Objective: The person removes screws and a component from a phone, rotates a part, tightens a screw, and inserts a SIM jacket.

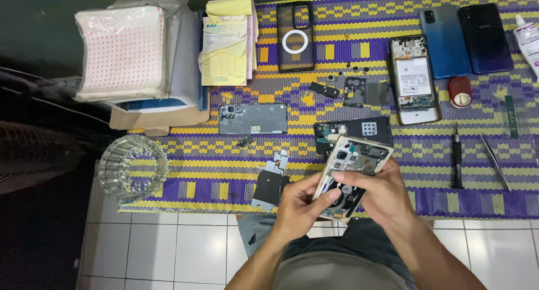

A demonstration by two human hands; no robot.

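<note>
Both hands hold an opened phone (352, 165) with its back off, its camera modules and inner boards facing up. My left hand (298, 206) grips its lower left edge with the thumb across the bottom. My right hand (383, 195) wraps its right side, thumb resting on the inner parts. The phone hovers above the near edge of a purple and yellow woven mat (224, 166).
On the mat lie a grey phone frame (252, 119), a black back part (359, 130), a dark flex panel (269, 186), small loose parts (353, 90), another opened phone (414, 79), two phones (466, 37), a clear case (295, 36), a screwdriver (457, 158), tweezers (495, 161). A glass ashtray (133, 167) sits at left.
</note>
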